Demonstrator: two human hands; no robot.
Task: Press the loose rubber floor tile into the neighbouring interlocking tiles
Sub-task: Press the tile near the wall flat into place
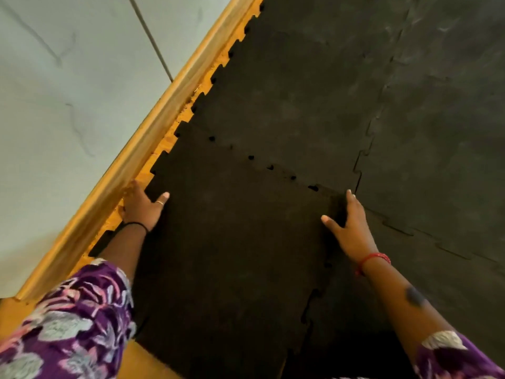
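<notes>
The loose black rubber tile [235, 255] lies in front of me, its toothed far edge overlapping the tile ahead [287, 105]; small gaps show along that seam. My left hand [142, 207] grips the tile's left edge near the skirting, thumb on top and fingers underneath. My right hand [348, 228] holds the tile's right far corner, thumb on top, fingers along the edge next to the neighbouring tile on the right [437, 187]. The right edge looks slightly raised over that neighbour.
A wooden skirting board [131, 157] runs diagonally along the grey wall [68, 91] on the left. A strip of orange floor [188, 110] shows between skirting and tiles. More joined black tiles extend right and ahead.
</notes>
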